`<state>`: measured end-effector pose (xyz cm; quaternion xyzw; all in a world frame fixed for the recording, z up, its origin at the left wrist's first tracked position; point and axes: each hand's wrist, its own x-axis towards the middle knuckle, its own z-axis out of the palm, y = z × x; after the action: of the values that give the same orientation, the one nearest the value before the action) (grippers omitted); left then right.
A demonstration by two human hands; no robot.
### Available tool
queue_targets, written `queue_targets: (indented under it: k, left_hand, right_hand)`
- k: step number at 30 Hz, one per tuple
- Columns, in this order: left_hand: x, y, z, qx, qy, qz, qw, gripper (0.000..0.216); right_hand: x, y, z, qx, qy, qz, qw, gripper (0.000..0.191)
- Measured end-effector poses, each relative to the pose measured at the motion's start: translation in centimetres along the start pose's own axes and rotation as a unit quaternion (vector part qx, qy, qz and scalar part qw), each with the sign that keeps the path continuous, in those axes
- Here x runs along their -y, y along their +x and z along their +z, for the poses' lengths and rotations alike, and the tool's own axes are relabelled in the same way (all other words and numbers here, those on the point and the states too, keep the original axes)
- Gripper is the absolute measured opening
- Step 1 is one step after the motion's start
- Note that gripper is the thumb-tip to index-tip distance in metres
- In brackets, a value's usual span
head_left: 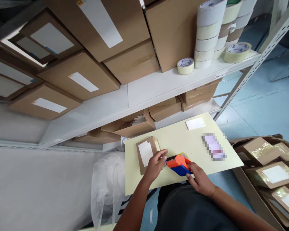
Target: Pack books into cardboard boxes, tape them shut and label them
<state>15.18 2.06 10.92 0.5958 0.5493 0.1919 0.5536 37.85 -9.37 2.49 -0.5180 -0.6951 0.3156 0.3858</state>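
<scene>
Tape dispenser sits over the table, right of the small box, gripped by my right hand; I can't tell whether my half-curled left hand touches it. A loose grip could drop it off the near edge.

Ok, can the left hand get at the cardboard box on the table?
Probably yes: the left hand is right by the cardboard box, nothing visible blocks the way, and the right hand holds the tape dispenser.
</scene>
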Motion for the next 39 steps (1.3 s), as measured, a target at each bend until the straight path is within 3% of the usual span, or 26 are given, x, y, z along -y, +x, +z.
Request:
queue_targets:
  k: [3, 5, 9, 15, 21, 24, 27, 30, 32, 39]
  left_hand:
    - [-1.5, 1.2, -0.4, 0.091, -0.031, -0.014, 0.995, 0.04]
    - [-1.3, 1.4, -0.3, 0.098, -0.024, -0.026, 0.995, 0.037]
    - [0.0, 1.2, 0.6, 0.032, -0.006, -0.03, 0.999, 0.036]
    - [0.7, 1.0, 1.4, -0.058, 0.06, -0.02, 0.996, 0.035]
    - [0.9, 3.6, -2.1, -0.171, 0.16, -0.063, 0.97, 0.036]
    - [0.9, 5.9, -3.3, -0.125, 0.278, -0.048, 0.951, 0.03]
    - [1.1, 8.3, -2.5, -0.04, 0.448, -0.04, 0.892, 0.026]
    - [1.7, 10.4, -1.0, 0.046, 0.617, -0.001, 0.785, 0.028]
    - [2.2, 11.6, -0.3, 0.101, 0.675, 0.037, 0.73, 0.028]
    - [3.8, 14.2, -0.5, 0.206, 0.722, 0.09, 0.655, 0.021]
  right_hand:
    - [0.4, 0.2, 0.0, 0.029, 0.016, -0.01, 0.999, 0.022]
    - [0.5, 0.1, 0.0, 0.047, 0.027, -0.006, 0.999, 0.019]
    - [0.5, -0.4, 0.5, 0.075, 0.065, 0.067, 0.993, 0.014]
    - [0.2, 0.0, 2.0, 0.088, 0.182, 0.175, 0.964, 0.025]
    - [-0.7, -0.7, 2.4, 0.058, 0.186, 0.306, 0.932, 0.033]
    - [-1.2, -1.7, 2.6, 0.043, 0.198, 0.358, 0.911, 0.035]
    - [-1.5, -2.3, 3.8, 0.028, 0.245, 0.41, 0.878, 0.046]
    - [-1.7, -2.6, 5.8, 0.013, 0.294, 0.464, 0.836, 0.053]
    - [-1.7, -2.6, 7.2, 0.001, 0.322, 0.488, 0.811, 0.054]
    - [-1.1, -2.0, 11.1, -0.069, 0.39, 0.542, 0.741, 0.052]
